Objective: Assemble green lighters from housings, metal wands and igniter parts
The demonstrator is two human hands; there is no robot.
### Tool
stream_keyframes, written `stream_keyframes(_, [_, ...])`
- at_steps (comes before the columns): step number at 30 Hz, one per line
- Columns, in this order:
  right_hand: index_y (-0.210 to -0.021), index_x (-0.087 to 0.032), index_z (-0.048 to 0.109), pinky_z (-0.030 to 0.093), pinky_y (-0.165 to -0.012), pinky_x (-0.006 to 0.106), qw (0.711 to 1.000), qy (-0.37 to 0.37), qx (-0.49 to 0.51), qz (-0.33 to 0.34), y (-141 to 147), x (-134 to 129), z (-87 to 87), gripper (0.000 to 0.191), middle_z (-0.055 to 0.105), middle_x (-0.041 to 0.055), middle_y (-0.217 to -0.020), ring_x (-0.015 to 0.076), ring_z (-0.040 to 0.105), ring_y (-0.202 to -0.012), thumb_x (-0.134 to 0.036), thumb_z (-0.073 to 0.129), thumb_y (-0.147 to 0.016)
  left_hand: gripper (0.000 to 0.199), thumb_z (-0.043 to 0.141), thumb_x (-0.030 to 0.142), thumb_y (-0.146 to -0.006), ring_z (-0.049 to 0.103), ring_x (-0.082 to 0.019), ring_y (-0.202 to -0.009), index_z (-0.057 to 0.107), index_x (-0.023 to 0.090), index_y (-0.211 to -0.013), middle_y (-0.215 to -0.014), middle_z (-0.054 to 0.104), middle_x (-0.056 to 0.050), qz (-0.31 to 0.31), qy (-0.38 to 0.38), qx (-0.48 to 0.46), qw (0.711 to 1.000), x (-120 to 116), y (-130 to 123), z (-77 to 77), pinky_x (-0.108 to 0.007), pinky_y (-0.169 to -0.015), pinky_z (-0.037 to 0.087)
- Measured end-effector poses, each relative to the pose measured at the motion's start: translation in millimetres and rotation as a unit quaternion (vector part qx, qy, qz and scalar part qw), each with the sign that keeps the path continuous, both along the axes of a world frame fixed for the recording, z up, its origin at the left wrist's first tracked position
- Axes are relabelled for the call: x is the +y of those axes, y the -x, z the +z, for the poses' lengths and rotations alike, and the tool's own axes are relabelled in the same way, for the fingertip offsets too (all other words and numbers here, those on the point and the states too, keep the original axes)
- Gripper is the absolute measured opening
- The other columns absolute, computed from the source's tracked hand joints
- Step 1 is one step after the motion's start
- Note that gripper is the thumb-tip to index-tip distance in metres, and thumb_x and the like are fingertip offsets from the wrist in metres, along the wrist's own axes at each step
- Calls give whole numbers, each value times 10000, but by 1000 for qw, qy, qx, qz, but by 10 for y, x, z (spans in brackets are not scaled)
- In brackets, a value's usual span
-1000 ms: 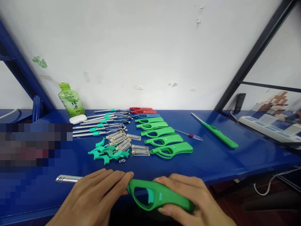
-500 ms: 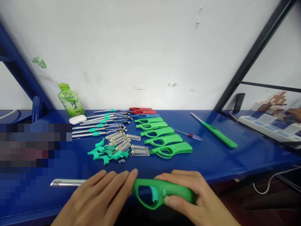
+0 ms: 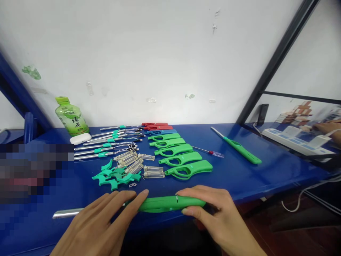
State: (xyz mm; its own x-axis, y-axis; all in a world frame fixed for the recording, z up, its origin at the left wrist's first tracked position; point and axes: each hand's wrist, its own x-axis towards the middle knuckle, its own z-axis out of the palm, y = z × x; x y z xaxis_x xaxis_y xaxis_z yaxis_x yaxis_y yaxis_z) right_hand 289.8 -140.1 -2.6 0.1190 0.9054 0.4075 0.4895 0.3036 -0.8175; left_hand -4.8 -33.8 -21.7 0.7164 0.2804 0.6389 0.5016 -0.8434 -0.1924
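A green long-necked lighter (image 3: 162, 204) lies level between my two hands at the table's front edge, its narrow side facing me. My left hand (image 3: 103, 220) is closed over the front of its body, where the silver tube comes out to the left. The right hand (image 3: 213, 213) pinches the rear of the handle between thumb and fingers. Beyond them are several green lighter shells (image 3: 190, 170), clear fuel tanks (image 3: 154, 172) and teal triggers (image 3: 114, 176). Metal tubes (image 3: 93, 153) with teal collars and wires lie at the left.
A green tea bottle (image 3: 71, 117) and a white case (image 3: 80, 138) stand at the back left. A screwdriver (image 3: 217, 154) and another green lighter (image 3: 242, 151) lie to the right. Beyond the frame post are a power strip (image 3: 295, 144) and another person's hand (image 3: 329, 127).
The lighter has rolled in my hands from its broad side, with the trigger loop showing, to its narrow edge. The view has shifted slightly right.
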Motion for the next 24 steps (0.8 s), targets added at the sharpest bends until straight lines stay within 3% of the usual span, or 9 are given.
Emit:
stream_keyframes(4, [-1189,-331,883,681,-907,236,996,-68,-13,57,39,48,-6,201,890,-19,-1117,188,854,-988,-248,804,-1024,416,467,369,-1171,783,-151,-1032,599,290,-1557,-1219,808,0,-23,38,-28,999,-34,-144,-7,-263,-970,560])
stream_keyframes(6, [-1220,-326,872,679,-914,221,992,-95,-17,77,67,61,-2,208,886,-12,-1144,174,853,-1000,-256,774,-1050,392,432,294,-1172,779,-134,-977,630,279,-1511,-1164,814,5,-34,42,-22,998,-27,-144,-48,-248,-902,560])
stream_keyframes(8, [-1218,-341,869,677,-938,228,992,-97,-29,70,82,42,-2,193,880,-11,-1164,173,851,-1005,-311,787,-1046,463,419,150,-1130,772,-137,-1014,625,285,-1523,-1199,806,4,-32,34,-14,999,-4,-92,-101,-256,-946,539])
stream_keyframes(12, [-1309,-437,831,692,-985,330,995,14,-94,-16,48,-77,-71,357,840,-1,-1311,276,801,-1232,-544,842,-969,616,461,69,-1078,747,-188,-1188,546,332,-1627,-1335,771,-9,1,-8,-8,1000,32,18,-139,-316,-1110,480])
stream_keyframes(14, [-1356,-458,809,700,-972,360,992,62,-103,-47,21,-132,-128,426,818,19,-1359,313,765,-1305,-650,785,-976,572,488,120,-1105,754,-194,-1179,534,323,-1638,-1324,774,-12,6,-20,-15,1000,19,-1,-93,-316,-1099,502])
stream_keyframes(16, [-1348,-452,816,685,-1012,382,992,61,-92,-58,8,-155,-162,444,814,33,-1362,319,756,-1317,-699,740,-987,472,496,235,-1147,779,-180,-1112,558,286,-1612,-1285,781,-22,5,-15,-32,999,-12,-70,-17,-285,-1010,558])
stream_keyframes(20, [-1348,-482,801,656,-1063,362,995,14,-90,-34,21,-112,-106,409,826,-11,-1340,287,772,-1281,-569,846,-951,409,428,390,-1182,826,-158,-1011,624,245,-1510,-1249,778,-61,7,12,-41,999,-54,-215,111,-235,-788,636])
stream_keyframes(24, [-1314,-443,813,641,-1026,257,998,-28,-58,13,59,-26,6,415,851,-41,-1269,218,818,-1155,-328,901,-926,386,378,439,-1190,845,-141,-908,646,243,-1387,-1195,810,-43,14,25,-35,999,-29,-247,120,-213,-762,650])
